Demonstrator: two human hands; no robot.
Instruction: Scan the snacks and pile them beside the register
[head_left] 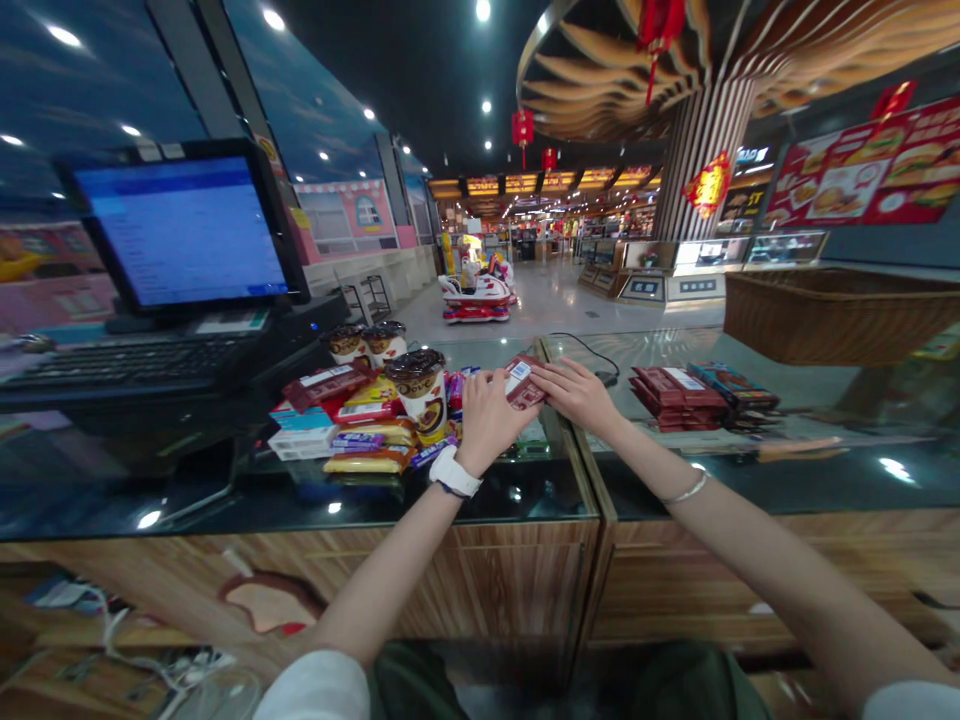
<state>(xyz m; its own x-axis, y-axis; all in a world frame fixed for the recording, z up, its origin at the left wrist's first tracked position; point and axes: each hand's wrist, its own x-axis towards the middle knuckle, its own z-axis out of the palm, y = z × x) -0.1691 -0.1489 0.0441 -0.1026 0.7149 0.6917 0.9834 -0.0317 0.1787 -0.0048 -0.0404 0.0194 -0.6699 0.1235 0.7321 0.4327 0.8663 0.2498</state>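
Both my hands hold a dark red chocolate packet [523, 384] with a white barcode label, raised a little above the glass counter. My left hand [491, 420], with a white watch at the wrist, grips its left and near side. Fingers of my right hand [577, 393] lie over the packet's right edge. Left of my hands sits a pile of sweets: a Dove chocolate cup [421, 392], yellow snack packets [371, 462], purple wrapped bars and a red packet [328, 386]. To the right lie a stack of dark red packets [679, 397] and a stack of blue packets [733, 385].
A monitor [184, 230] and keyboard [127, 362] stand at the left on the counter. A wicker basket [840, 315] is at the back right. A black cable runs to a small dark device [606, 378]. The counter's wooden front [495, 570] is close to my legs.
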